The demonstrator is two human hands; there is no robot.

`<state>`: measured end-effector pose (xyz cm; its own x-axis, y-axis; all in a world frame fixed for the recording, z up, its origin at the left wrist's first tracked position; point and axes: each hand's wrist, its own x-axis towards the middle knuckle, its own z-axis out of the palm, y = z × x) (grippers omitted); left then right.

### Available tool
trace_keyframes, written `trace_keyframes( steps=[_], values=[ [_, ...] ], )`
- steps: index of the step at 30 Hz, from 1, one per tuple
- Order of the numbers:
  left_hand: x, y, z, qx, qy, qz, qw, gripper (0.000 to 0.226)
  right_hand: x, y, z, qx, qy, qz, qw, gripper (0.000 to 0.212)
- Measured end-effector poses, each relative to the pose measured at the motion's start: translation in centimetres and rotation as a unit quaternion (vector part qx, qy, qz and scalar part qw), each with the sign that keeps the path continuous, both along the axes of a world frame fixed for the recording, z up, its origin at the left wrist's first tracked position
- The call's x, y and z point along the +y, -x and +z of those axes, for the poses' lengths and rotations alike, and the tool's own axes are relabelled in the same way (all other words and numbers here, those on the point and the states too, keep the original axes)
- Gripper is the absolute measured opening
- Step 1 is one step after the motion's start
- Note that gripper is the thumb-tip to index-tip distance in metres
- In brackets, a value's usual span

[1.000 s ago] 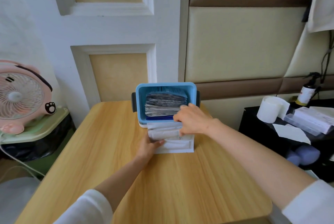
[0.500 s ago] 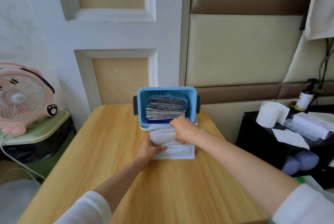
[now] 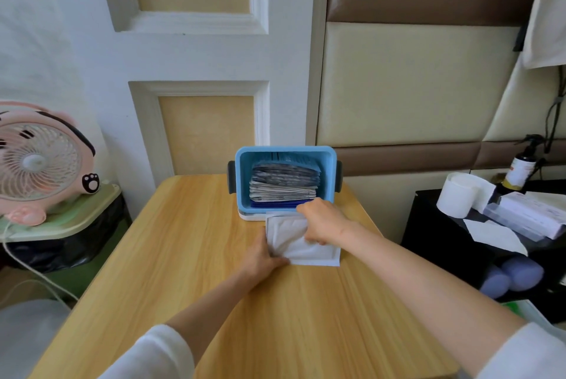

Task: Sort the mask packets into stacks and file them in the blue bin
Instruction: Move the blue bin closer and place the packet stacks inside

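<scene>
Since the right hand left the blue bin: it has come back from the bin's near rim onto the white packets, so this stack is probably next to be filed.
Right grip: fingers curled over the far right part of the white packets, gripping them.
Left hand: pinches their near left corner.
Packets' place: flat on the counter, just near of the bin, between both hands.
Bin contents: grey and dark blue packets already stand filed inside.
</scene>
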<state>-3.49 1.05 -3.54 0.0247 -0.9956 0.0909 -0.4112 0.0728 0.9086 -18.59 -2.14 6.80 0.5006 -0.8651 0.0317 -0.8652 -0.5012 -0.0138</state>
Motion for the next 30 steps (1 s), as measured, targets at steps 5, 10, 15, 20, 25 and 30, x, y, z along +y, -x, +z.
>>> trace_keyframes(
  steps=[5,10,15,20,25,30],
  values=[
    [0.1,0.5,0.4,0.015,0.041,0.072,0.996,0.046,0.1,0.1,-0.3,-0.044,0.025,0.007,0.999,0.034],
    [-2.2,-0.1,5.4,0.087,0.11,0.122,0.983,0.023,0.1,1.0,0.8,-0.196,0.218,0.034,0.956,0.018],
    [-5.9,-2.4,9.8,-0.186,0.202,0.243,0.93,0.044,-3.1,2.0,0.8,-0.331,0.347,0.029,0.877,0.037],
    [-9.6,-6.2,10.6,-0.127,0.055,0.307,0.942,0.083,-6.0,1.2,-0.1,-0.411,0.337,0.039,0.846,0.033],
    [-11.5,-8.7,8.5,-0.022,-0.041,0.239,0.97,0.047,-7.6,-0.6,-0.9,-0.443,0.305,0.025,0.843,0.028],
    [-12.5,-9.9,8.6,-0.023,-0.054,0.171,0.983,0.04,-9.5,-1.3,-1.1,-0.446,0.302,0.011,0.843,0.029]
  ],
)
